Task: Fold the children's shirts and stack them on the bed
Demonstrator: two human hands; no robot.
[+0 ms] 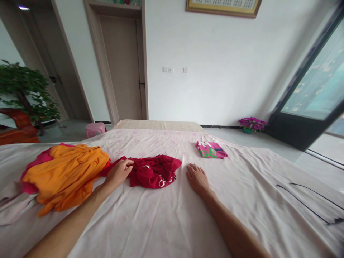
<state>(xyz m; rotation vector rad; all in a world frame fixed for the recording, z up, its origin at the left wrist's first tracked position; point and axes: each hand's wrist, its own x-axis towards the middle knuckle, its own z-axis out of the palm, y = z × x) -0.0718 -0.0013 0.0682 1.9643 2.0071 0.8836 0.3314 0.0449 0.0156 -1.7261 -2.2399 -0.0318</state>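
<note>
Forearms (pixel 75 211) (pixel 231 218) come in nearest. Left hand (pixel 116 174) is the closer one: fingers curled on red garment (pixel 154 175), can't tell if pinching. Garment runs rightward from them, long axis left-right. Right hand (pixel 198 179) is open, palm down, just past its right end. Beyond right fingers: green pot (pixel 247 130), purple flowers (pixel 252 123) in it.

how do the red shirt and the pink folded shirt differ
The red shirt lies crumpled; the pink folded shirt is a neat, flat bundle. The red shirt shows white lettering, the pink folded shirt green and white print. Both lie on the bedsheet.
</note>
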